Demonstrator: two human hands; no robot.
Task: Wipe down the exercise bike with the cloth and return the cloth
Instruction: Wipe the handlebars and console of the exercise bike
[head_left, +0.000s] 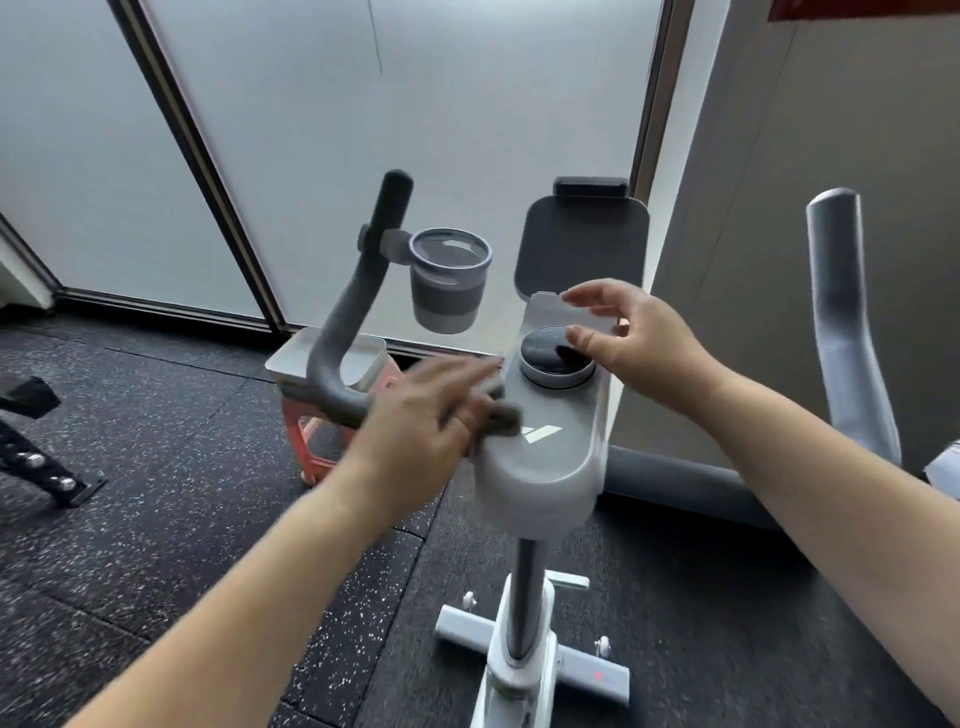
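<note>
The exercise bike's grey console fills the centre, with a round black dial and a dark tablet holder behind it. My left hand presses a grey cloth onto the console's left edge, beside the left handlebar. Most of the cloth is hidden under the blurred fingers. My right hand hovers over the dial's right side, fingers apart, holding nothing. The right handlebar rises at the right.
A grey cup holder hangs off the left handlebar. Behind it stands a red stool carrying a white tray. The bike's post and white base stand on black speckled rubber flooring. Frosted glass panels close the back; dark equipment sits at far left.
</note>
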